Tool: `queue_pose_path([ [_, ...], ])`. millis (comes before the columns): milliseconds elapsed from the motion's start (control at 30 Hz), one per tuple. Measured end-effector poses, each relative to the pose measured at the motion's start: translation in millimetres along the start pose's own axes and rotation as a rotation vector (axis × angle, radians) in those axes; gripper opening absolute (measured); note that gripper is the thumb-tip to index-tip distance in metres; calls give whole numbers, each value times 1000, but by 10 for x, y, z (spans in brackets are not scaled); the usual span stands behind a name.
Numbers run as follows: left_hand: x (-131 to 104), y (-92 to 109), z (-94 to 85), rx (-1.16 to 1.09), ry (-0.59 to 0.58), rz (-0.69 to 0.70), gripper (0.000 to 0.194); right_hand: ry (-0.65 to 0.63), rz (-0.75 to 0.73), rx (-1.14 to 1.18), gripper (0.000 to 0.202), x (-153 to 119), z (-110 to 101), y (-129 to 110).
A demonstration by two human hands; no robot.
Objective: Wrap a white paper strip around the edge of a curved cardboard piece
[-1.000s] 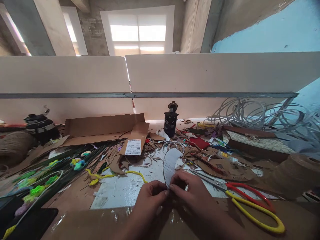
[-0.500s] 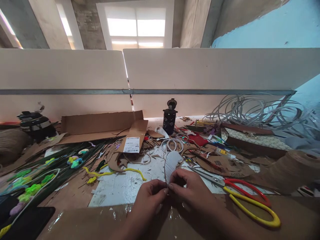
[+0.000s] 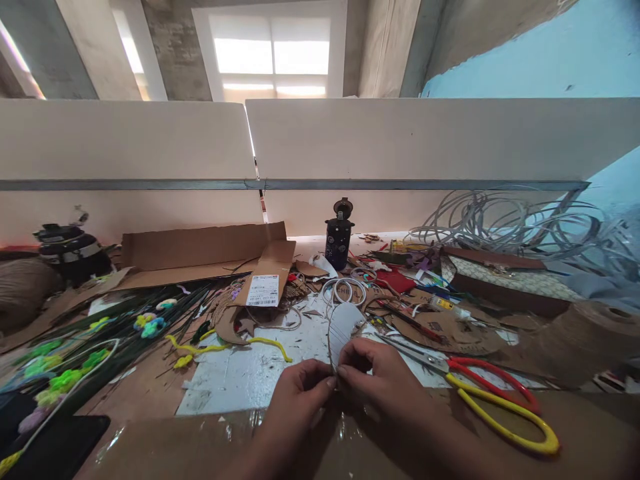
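A pale, leaf-shaped piece [image 3: 344, 327] with ridges and a thin brown cord along its left edge stands up between my hands. My right hand [image 3: 377, 377] pinches its lower right side between thumb and fingers. At the bottom tip, my left hand [image 3: 306, 393] has thumb and forefinger closed on the cord's lower end. The two sets of fingertips nearly touch, and they cover the base of the piece. Scissors [image 3: 493, 393] with one red and one yellow handle lie to the right of my right hand.
A dark bottle [image 3: 339, 243] with its lid up stands at the back. Cardboard [image 3: 205, 247] and yellow pipe cleaners [image 3: 270, 345] lie left. A twine spool [image 3: 575, 343], a patterned bag [image 3: 500, 277] and coiled pale strips [image 3: 500, 220] are right. White rings [image 3: 345, 291] lie behind the piece.
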State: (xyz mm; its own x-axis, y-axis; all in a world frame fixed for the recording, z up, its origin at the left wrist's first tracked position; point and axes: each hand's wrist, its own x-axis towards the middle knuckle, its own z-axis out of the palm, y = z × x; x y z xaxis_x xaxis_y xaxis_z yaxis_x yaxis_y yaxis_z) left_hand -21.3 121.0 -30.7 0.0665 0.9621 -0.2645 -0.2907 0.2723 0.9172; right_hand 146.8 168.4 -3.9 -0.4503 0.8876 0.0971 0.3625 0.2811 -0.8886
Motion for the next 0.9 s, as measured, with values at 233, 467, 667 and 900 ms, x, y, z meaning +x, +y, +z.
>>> queue_pose_path([
  [233,-1,-9,4,30,-6,32,17,-14,5,-12,5,1,-12,5],
  [467,6,-18,8,48,1,43,17,-4,6,-22,4,3,-15,3],
  [667,-6,-8,9,42,-11,60,16,9,2,-6,5,-1,-3,11],
  [900,-11,10,5,23,-3,26,19,-20,-3,-10,5,8,3,12],
])
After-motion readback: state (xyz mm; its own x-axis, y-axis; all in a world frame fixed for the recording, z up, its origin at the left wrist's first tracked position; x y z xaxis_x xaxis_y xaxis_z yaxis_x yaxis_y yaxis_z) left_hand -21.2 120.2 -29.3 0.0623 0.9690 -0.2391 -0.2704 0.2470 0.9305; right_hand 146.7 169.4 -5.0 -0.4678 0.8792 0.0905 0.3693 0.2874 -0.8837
